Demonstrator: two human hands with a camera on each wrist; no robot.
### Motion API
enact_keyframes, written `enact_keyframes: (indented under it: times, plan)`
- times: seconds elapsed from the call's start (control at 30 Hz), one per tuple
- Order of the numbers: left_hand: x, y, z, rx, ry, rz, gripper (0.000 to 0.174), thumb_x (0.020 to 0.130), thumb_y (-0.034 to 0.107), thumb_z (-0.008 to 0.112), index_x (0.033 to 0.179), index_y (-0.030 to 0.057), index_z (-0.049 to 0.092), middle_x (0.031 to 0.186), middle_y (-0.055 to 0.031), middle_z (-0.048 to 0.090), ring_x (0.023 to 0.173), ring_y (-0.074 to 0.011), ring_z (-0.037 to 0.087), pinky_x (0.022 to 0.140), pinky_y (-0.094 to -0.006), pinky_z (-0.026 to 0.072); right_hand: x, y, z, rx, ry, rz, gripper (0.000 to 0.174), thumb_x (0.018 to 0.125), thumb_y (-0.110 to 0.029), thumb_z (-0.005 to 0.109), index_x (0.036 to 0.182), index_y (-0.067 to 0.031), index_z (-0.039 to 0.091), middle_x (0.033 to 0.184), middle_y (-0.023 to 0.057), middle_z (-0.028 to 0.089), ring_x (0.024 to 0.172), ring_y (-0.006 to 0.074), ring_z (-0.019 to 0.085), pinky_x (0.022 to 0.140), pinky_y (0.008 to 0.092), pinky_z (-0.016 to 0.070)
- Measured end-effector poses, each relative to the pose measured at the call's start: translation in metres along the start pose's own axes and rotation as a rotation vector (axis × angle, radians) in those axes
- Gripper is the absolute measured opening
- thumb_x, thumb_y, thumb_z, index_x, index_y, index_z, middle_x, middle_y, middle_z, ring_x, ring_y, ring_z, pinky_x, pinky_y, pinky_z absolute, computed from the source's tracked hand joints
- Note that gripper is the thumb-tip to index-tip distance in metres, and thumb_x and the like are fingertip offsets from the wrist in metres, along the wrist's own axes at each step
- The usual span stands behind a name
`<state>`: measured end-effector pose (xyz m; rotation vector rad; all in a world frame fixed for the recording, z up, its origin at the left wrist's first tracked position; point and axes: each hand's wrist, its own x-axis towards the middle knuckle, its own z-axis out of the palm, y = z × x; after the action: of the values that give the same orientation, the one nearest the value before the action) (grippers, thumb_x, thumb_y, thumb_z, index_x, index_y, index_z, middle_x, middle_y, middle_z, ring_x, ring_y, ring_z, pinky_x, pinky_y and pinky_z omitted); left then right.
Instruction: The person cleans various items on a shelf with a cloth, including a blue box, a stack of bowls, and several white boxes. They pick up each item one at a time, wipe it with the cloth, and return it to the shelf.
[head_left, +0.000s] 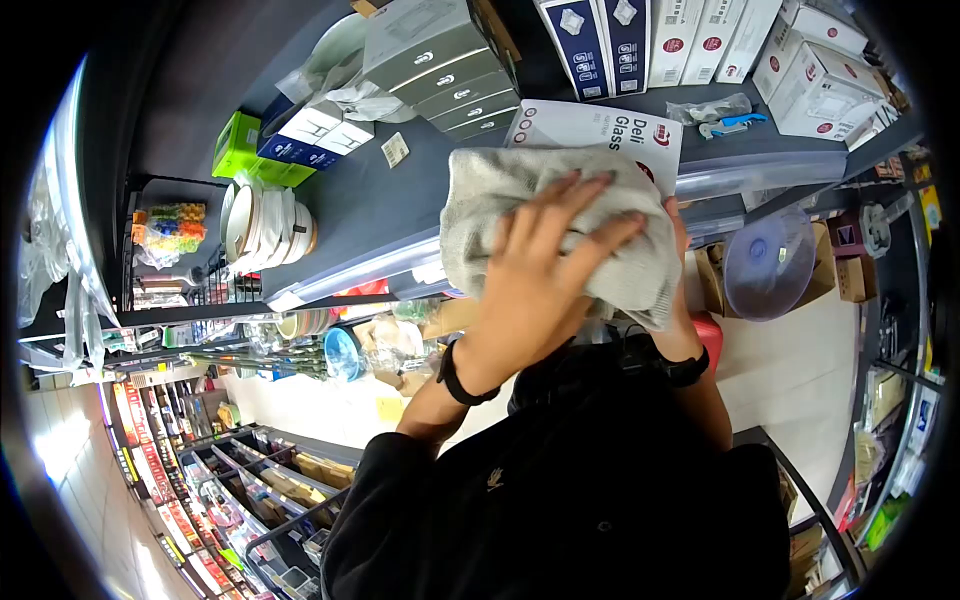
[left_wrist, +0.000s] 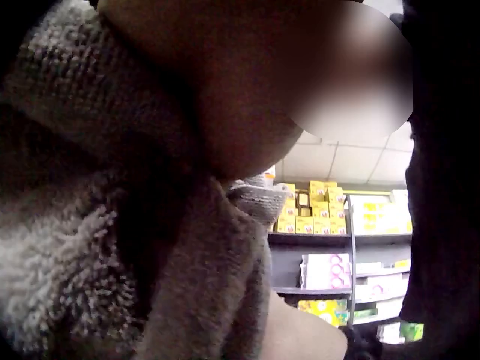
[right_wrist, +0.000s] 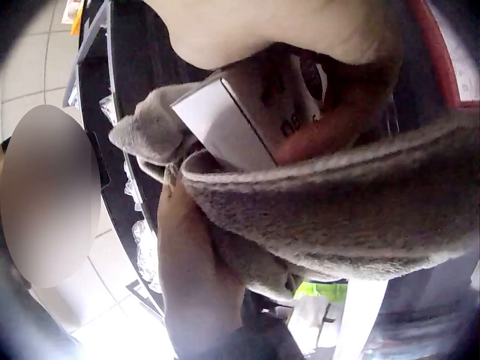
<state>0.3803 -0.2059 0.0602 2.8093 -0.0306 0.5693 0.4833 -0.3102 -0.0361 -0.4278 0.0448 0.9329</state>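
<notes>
A grey cloth (head_left: 470,220) lies bunched over a white box (head_left: 600,125) printed "Deli Glass". Spread fingers of my left hand (head_left: 540,260) press on top of the cloth. Behind the cloth, my right hand (head_left: 681,315) holds the box by its near side, mostly covered. In the right wrist view, the fingers of the right hand (right_wrist: 292,30) curl round the white box (right_wrist: 225,124), beside a fold of the cloth (right_wrist: 337,210). The left wrist view is dark, filled by the cloth (left_wrist: 67,255) and part of the left hand (left_wrist: 240,120).
On the dark shelf (head_left: 350,215) stand stacked grey boxes (head_left: 430,70), white boxes (head_left: 820,95), wrapped bowls (head_left: 265,225) and green packs (head_left: 236,145). A blue-handled item (head_left: 730,125) lies at the right. Below is a clear plastic basin (head_left: 765,265) in a carton.
</notes>
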Motion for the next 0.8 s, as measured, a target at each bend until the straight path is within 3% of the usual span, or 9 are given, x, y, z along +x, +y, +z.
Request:
enact_keyframes:
  times: [0.03,0.1,0.13,0.17,0.2,0.37,0.47,0.53,0.8]
  plan:
    - [-0.005,-0.003,-0.005,-0.185,0.1,-0.073,0.058,0.069,0.003,0.069,0.125,0.0171,0.061,0.138,-0.0124,0.051,0.128,-0.0361,0.048,0.101,-0.046,0.0416,-0.003,-0.006,-0.002,-0.002,0.0,0.001,0.069,0.099,-0.06,0.037,0.135,-0.0019,0.049,0.116,0.0138,0.063,0.097,0.0206,0.067,0.08,0.0332,0.0566]
    - [-0.021,-0.013,-0.02,-0.436,0.237,-0.18,0.068,0.063,-0.002,0.071,0.129,0.0072,0.056,0.133,-0.0171,0.055,0.123,-0.0373,0.053,0.1,-0.0425,0.0452,-0.011,-0.023,-0.009,-0.439,-0.016,0.145,0.072,0.092,-0.069,0.044,0.118,-0.0035,0.057,0.081,0.0082,0.065,0.055,0.016,0.063,0.042,0.0261,0.0485]
    - [-0.026,-0.014,-0.029,-0.468,0.329,-0.133,0.067,0.067,-0.002,0.073,0.131,0.0039,0.053,0.134,-0.017,0.055,0.122,-0.0336,0.055,0.1,-0.0419,0.046,-0.016,-0.022,0.015,-0.557,0.247,0.047,0.074,0.083,-0.077,0.049,0.103,-0.0056,0.058,0.059,0.002,0.055,0.032,0.0124,0.046,0.025,0.0234,0.0276]
    - [-0.051,-0.022,-0.033,-0.218,0.345,-0.349,0.058,0.077,0.002,0.072,0.132,0.0,0.052,0.132,-0.0162,0.056,0.12,-0.0309,0.056,0.1,-0.0407,0.0459,-0.017,-0.034,0.006,-0.606,0.25,0.13,0.073,0.082,-0.076,0.052,0.1,-0.0053,0.06,0.062,0.0031,0.057,0.036,0.0128,0.05,0.029,0.0228,0.0312]
    - [-0.082,-0.039,-0.03,-0.547,0.395,-0.663,0.047,0.089,0.006,0.065,0.133,-0.002,0.05,0.13,-0.0145,0.057,0.117,-0.0264,0.057,0.099,-0.0382,0.0467,-0.018,-0.044,-0.001,-0.632,0.255,0.123,0.069,0.086,-0.071,0.051,0.106,-0.0048,0.06,0.07,0.0036,0.06,0.039,0.012,0.051,0.032,0.0218,0.0326]
    - [-0.095,-0.059,-0.057,-0.777,0.694,-0.995,0.039,0.098,0.012,0.057,0.134,-0.0003,0.049,0.123,-0.0088,0.059,0.107,-0.0163,0.058,0.093,-0.0297,0.0452,-0.028,-0.068,0.02,-0.743,0.323,0.043,0.066,0.083,-0.066,0.058,0.106,-0.0046,0.063,0.066,0.0017,0.059,0.043,0.0098,0.053,0.035,0.0191,0.0363]
    - [-0.108,-0.064,-0.058,-0.915,0.75,-1.038,0.04,0.098,0.02,0.055,0.133,0.001,0.049,0.12,-0.0099,0.059,0.106,-0.0188,0.058,0.092,-0.0314,0.0455,-0.025,-0.048,0.02,-1.084,0.221,-0.451,0.063,0.084,-0.063,0.059,0.103,-0.0033,0.065,0.067,0.0024,0.061,0.039,0.0089,0.051,0.033,0.0191,0.0361]
    - [-0.12,-0.071,-0.058,-0.966,0.704,-1.081,0.043,0.097,0.025,0.054,0.133,0.0016,0.048,0.121,-0.0109,0.058,0.108,-0.0218,0.057,0.095,-0.0341,0.0436,-0.011,-0.056,0.036,-0.818,0.266,0.093,0.059,0.086,-0.06,0.059,0.101,-0.0029,0.064,0.067,0.0021,0.06,0.036,0.008,0.048,0.03,0.0205,0.033]
    - [-0.135,-0.079,-0.065,-1.066,0.824,-1.023,0.052,0.093,0.025,0.061,0.137,0.0018,0.046,0.126,-0.01,0.057,0.114,-0.0233,0.054,0.101,-0.0376,0.0396,0.028,-0.018,0.019,-0.486,0.119,0.226,0.051,0.093,-0.066,0.05,0.091,-0.0156,0.062,0.061,-0.0019,0.051,0.037,0.0114,0.035,0.038,0.0256,0.0246]
